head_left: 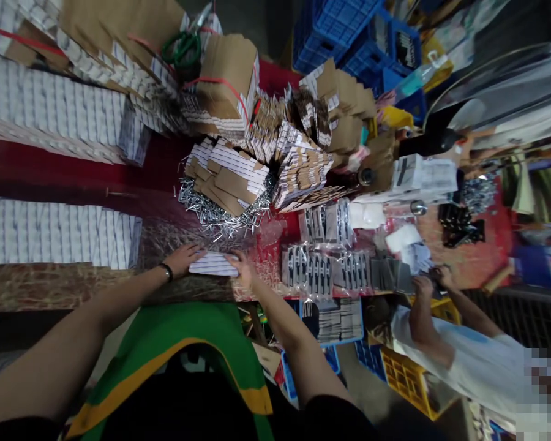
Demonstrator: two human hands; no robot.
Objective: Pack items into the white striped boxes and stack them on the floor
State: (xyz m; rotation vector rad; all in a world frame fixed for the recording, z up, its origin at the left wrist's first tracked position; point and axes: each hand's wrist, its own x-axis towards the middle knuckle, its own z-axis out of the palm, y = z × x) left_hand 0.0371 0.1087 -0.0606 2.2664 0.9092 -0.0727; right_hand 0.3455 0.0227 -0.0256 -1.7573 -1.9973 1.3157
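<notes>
A small white carton with thin dark stripes (212, 264) lies lengthwise in front of me at the table's near edge. My left hand (183, 260), with a dark band at the wrist, is closed on its left end. Around the right end, the fingers and thumb of my right hand (243, 270) are pressed. Just beyond is a heap of bent silver metal pieces (211, 215), with flat striped cardboard blanks (232, 177) lying on top. To the right of my right hand are clear bags of metal hardware (307, 269).
Rows of striped cartons (55, 233) stand at left, with a larger stack (50, 101) behind. Bundled cardboard blanks (224, 79) and green-handled scissors (182, 49) are at the back. Blue crates (330, 30) stand beyond. A co-worker (450, 343) handles small items at right.
</notes>
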